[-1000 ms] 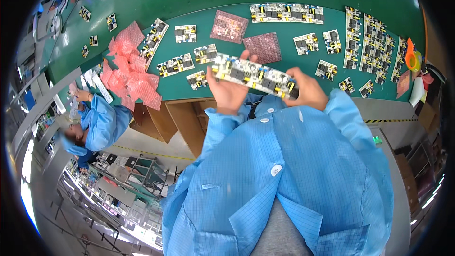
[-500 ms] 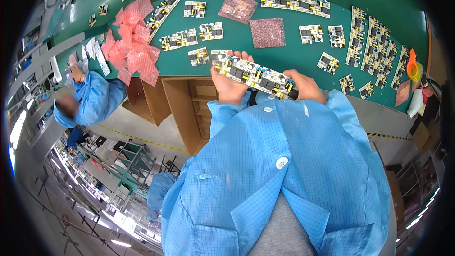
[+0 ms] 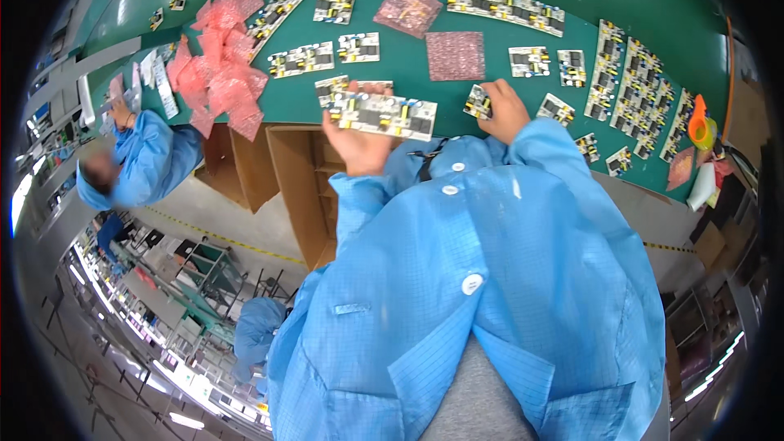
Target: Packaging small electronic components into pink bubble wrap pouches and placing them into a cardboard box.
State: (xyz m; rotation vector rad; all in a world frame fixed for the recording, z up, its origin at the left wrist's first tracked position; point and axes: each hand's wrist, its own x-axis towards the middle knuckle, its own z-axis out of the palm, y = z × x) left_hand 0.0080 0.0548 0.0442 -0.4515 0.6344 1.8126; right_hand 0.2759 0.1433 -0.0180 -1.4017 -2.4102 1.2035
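While cradling a circuit-board strip [image 3: 388, 116] over the near edge of the green table [image 3: 402, 59] with the left hand [image 3: 359, 149], also pinching a small board [image 3: 475, 102] in the right hand [image 3: 508, 114], apart from the strip. Seemingly at the step of handling strip and piece separately, calling for steady edge holds. Farther out, can count five single boards [image 3: 529, 61] to the right, two flat pink packets [image 3: 455, 55] ahead, one pink bubble-wrap heap [image 3: 233, 90] leftward.
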